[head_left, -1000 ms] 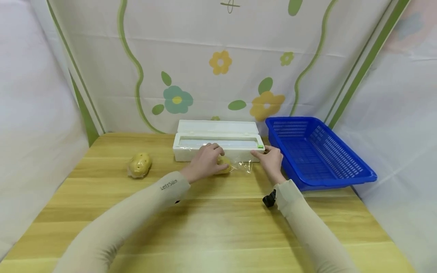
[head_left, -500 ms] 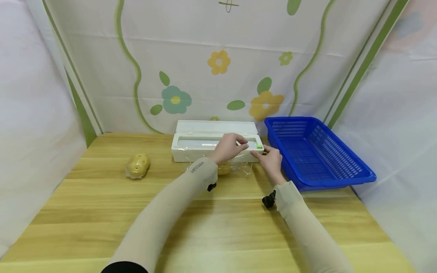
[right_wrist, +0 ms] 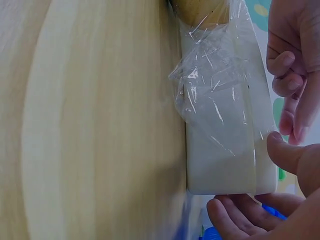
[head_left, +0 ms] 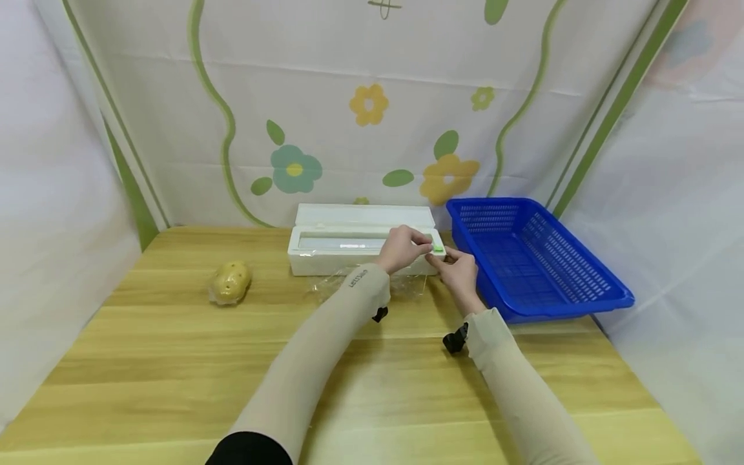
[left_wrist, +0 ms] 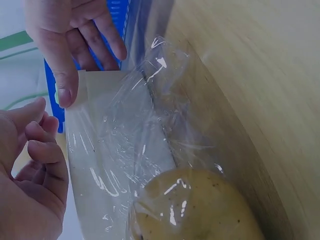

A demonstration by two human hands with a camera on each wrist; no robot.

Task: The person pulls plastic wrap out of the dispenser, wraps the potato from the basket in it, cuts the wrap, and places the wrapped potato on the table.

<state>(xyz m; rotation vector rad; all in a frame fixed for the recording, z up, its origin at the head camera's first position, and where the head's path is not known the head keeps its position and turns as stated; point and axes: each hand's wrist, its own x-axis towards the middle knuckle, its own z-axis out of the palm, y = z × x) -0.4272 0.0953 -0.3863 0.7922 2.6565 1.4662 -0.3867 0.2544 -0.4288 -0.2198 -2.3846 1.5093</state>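
Note:
A white cling film dispenser (head_left: 314, 263) lies at the back of the table with its lid raised. Its right end is gripped by my right hand (head_left: 460, 274), thumb at the top edge and fingers around the end face. Beside the small green slider (head_left: 438, 248) on the dispenser are the curled fingers of my left hand (head_left: 401, 248); in the left wrist view the left fingertips appear apart from it. Clear film (left_wrist: 145, 130) drapes down the dispenser's front and over a potato (left_wrist: 200, 210), which the left arm hides in the head view.
A second potato (head_left: 230, 283), wrapped in film, sits on the wooden table (head_left: 372, 400) to the left. Right of the dispenser stands a blue perforated basket (head_left: 540, 310), close to the right hand. A flower-patterned curtain (head_left: 325, 77) hangs behind.
My left hand has left the potato by the dispenser and moved right and up, over the dispenser to beside the green slider. My right hand keeps its grip on the dispenser's end.

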